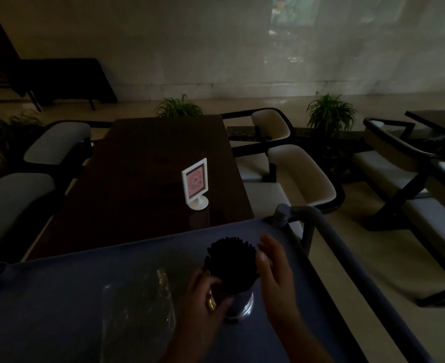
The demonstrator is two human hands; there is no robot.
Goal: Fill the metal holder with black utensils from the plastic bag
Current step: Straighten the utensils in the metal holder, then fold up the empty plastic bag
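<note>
A shiny metal holder (243, 303) stands on the blue cart top (59, 297), packed with a dense bundle of black utensils (232, 263) that fan out above its rim. My left hand (207, 297) wraps around the holder's left side, a ring on one finger. My right hand (272, 268) is against the right side of the bundle, fingers spread and slightly curled. A clear plastic bag (140, 307) lies flat and crumpled on the cart, left of the holder.
Beyond the cart is a dark wooden table (150, 166) with a white framed sign stand (195, 183). Cushioned chairs (302, 174) flank the table on both sides. The cart's handle bar (329, 231) runs along the right. Potted plants (330, 113) line the back.
</note>
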